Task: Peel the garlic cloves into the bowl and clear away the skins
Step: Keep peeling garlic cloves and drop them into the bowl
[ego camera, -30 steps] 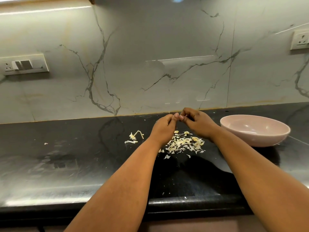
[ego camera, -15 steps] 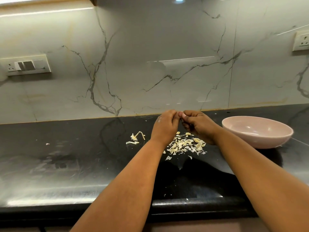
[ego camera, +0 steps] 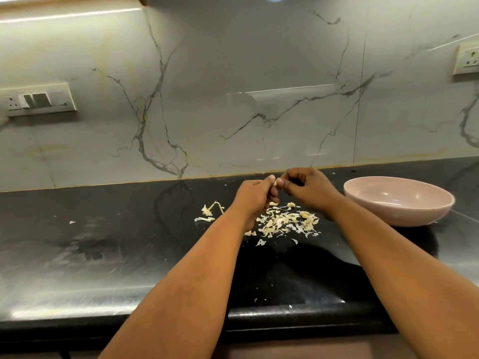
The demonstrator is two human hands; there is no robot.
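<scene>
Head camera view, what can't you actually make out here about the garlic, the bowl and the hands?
- Garlic clove: the fingers of the left hand and right hand meet around something pale and tiny, mostly covered by them; how far it is peeled cannot be told.
- Bowl: its near wall hides the bottom, so any peeled cloves inside are unseen.
- Skins: the left wrist covers the pile's left edge.
- Socket: cut off by the right edge.

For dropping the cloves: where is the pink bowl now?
In the head view, the pink bowl stands on the black counter, right of the right hand and skin pile.
</scene>
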